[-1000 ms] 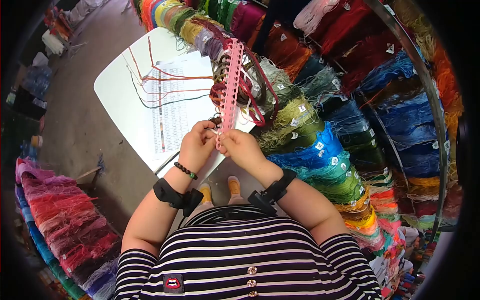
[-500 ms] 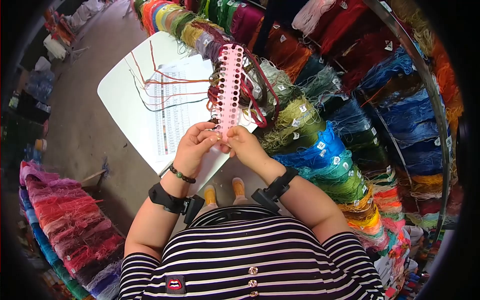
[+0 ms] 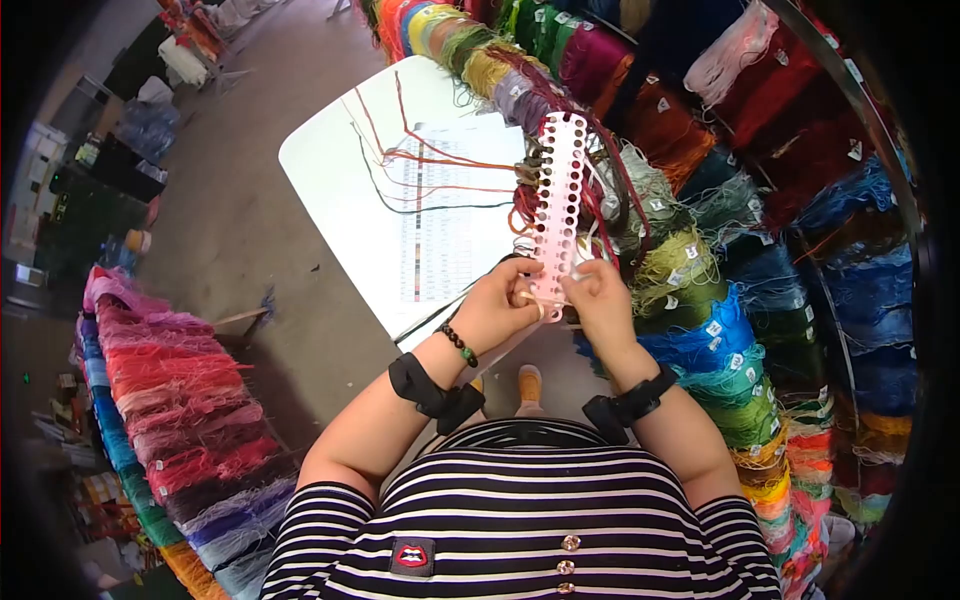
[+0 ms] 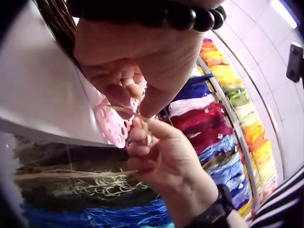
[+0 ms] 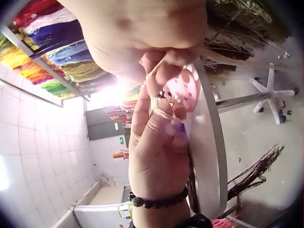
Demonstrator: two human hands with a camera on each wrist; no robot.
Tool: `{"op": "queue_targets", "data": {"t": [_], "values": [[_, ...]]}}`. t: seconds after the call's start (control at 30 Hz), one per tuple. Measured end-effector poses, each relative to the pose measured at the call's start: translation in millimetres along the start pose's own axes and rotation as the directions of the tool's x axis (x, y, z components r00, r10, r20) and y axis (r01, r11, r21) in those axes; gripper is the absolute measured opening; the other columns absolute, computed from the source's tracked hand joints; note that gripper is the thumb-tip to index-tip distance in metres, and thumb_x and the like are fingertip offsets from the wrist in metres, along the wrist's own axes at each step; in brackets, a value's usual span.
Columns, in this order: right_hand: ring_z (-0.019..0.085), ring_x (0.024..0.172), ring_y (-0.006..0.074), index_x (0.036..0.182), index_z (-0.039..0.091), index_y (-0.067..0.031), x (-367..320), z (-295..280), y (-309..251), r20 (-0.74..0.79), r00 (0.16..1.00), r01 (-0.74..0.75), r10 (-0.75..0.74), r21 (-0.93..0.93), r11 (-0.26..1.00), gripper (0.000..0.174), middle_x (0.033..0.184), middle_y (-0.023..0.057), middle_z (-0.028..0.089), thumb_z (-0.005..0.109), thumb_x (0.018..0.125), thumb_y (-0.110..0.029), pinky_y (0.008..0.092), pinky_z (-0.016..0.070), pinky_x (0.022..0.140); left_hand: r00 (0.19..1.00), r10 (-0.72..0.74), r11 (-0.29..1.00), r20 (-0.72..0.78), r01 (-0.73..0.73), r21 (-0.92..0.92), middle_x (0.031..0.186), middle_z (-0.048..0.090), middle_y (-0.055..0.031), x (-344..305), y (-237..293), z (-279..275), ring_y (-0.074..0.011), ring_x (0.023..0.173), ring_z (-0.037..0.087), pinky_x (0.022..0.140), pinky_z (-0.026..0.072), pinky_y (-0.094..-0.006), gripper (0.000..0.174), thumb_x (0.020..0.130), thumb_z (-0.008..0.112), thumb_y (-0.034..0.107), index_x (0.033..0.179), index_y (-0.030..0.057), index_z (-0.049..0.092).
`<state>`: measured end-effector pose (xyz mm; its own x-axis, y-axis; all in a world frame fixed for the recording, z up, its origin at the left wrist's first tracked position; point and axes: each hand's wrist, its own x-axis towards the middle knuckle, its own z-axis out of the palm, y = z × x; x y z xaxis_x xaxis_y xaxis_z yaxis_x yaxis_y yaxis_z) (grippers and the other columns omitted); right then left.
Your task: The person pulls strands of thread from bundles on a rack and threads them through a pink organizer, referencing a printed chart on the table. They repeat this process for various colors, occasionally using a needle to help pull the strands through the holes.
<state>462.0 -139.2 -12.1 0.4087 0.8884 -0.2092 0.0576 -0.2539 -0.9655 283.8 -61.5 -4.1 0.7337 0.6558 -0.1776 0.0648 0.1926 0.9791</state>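
Note:
A long pink thread organizer (image 3: 562, 200) with round holes along both edges lies over the table's right part, many skeins of floss looped through it. At its near end, my left hand (image 3: 502, 305), with a bead bracelet, pinches a pale thread (image 5: 152, 90). The right wrist view shows this thread crossing the fingers of both hands. My right hand (image 3: 600, 300) is on the organizer's other side, its thumb and fingertips pinching the same thread. Dark red, brown and orange floss (image 3: 525, 205) hangs from the organizer's left edge.
The white table (image 3: 330, 170) bears a printed color chart (image 3: 440, 250), crossed by loose orange and dark green strands. Racks of numbered skeins (image 3: 690, 260) stand close on the right; another rack of pink and red skeins (image 3: 180, 400) is at the lower left.
The head view has swung, so table, organizer and hands appear farther right. The organizer now shows its broad face rather than a slant. My right hand's fingers have risen along its right edge.

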Motion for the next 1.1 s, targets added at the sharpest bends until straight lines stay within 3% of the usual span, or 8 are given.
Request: {"op": "queue_targets", "data": {"t": [0.17,0.27,0.47,0.77,0.8,0.9,1.03,1.1], "values": [[0.049,0.055,0.0039,0.095,0.061,-0.0013,5,5,2,0.134,0.989,-0.090,0.069,0.153,0.984,0.013,0.068,-0.0012,0.060,0.065,0.090,-0.012,0.0196,0.0359,0.049,0.999,0.032,0.951,-0.015,-0.035,-0.308,0.075,0.047,0.0052,-4,9,9,-0.0044,0.066,0.047,0.068,0.0476,-0.0216,0.051,0.080,0.062,-0.007,0.128,0.0022,0.049],[0.044,0.054,0.0026,0.096,0.063,-0.0023,10,-1,3,0.200,0.973,-0.140,0.115,0.116,0.983,0.012,0.070,-0.0026,0.059,0.063,0.092,-0.014,0.0184,0.0331,0.049,0.947,0.188,0.911,-0.261,-0.069,0.406,0.073,0.048,0.0053,-12,5,-11,-0.0040,0.066,0.048,0.063,0.0449,-0.0213,0.039,0.083,0.060,-0.003,0.122,0.0030,0.055],[0.040,0.051,0.0026,0.088,0.064,-0.0017,13,-13,-8,0.214,0.967,-0.172,0.142,0.130,0.976,0.011,0.065,-0.0037,0.055,0.063,0.091,-0.012,0.0210,0.0286,0.045,0.909,-0.149,0.963,-0.389,0.045,-0.265,0.080,0.059,0.0012,-66,17,-49,-0.0058,0.068,0.053,0.058,0.0406,-0.0183,0.024,0.100,0.049,0.018,0.114,0.0026,0.060],[0.043,0.053,0.0036,0.083,0.063,-0.0014,19,-29,-22,0.162,0.977,-0.160,0.140,0.120,0.980,0.011,0.067,-0.0029,0.057,0.062,0.091,-0.010,0.0220,0.0316,0.048,0.667,0.014,0.639,-0.745,-0.579,-0.506,0.083,0.055,0.0016,-189,13,-187,-0.0062,0.065,0.052,0.053,0.0459,-0.0182,0.035,0.100,0.051,0.027,0.125,0.0029,0.046],[0.044,0.053,0.0044,0.080,0.062,-0.0017,16,-22,-27,0.133,0.985,-0.126,0.109,0.128,0.984,0.013,0.067,-0.0020,0.057,0.063,0.090,-0.010,0.0224,0.0332,0.047,0.569,-0.083,0.755,-0.818,-0.500,-0.424,0.078,0.056,0.0034,-200,11,-188,-0.0059,0.064,0.054,0.053,0.0466,-0.0171,0.028,0.100,0.052,0.027,0.118,0.0053,0.055],[0.046,0.053,0.0053,0.081,0.062,-0.0007,23,-6,-15,0.096,0.991,-0.106,0.094,0.121,0.987,0.014,0.066,-0.0015,0.057,0.065,0.089,-0.011,0.0226,0.0363,0.048,0.678,-0.169,0.920,-0.716,-0.152,-0.361,0.074,0.056,0.0034,-226,-18,-197,-0.0066,0.061,0.054,0.051,0.0450,-0.0178,0.026,0.098,0.054,0.026,0.114,0.0059,0.059],[0.055,0.059,0.0082,0.092,0.063,0.0044,34,1,14,0.000,0.998,-0.060,0.060,-0.128,0.990,0.029,0.072,0.0039,0.063,0.073,0.084,-0.022,0.0237,0.0428,0.053,0.435,-0.529,0.826,-0.729,0.461,-0.325,0.098,0.067,-0.0019,-233,-45,-181,-0.0100,0.081,0.063,0.066,0.0482,-0.0227,0.036,0.092,0.062,0.025,0.123,0.0081,0.057],[0.056,0.065,0.0083,0.098,0.061,0.0056,31,-4,25,-0.057,0.997,0.046,-0.056,-0.174,0.984,0.036,0.077,0.0058,0.066,0.075,0.082,-0.024,0.0237,0.0449,0.059,0.483,-0.497,0.817,-0.721,0.540,-0.201,0.102,0.067,-0.0023,-226,-46,-184,-0.0106,0.085,0.062,0.069,0.0480,-0.0248,0.039,0.091,0.062,0.024,0.126,0.0081,0.055]]}}
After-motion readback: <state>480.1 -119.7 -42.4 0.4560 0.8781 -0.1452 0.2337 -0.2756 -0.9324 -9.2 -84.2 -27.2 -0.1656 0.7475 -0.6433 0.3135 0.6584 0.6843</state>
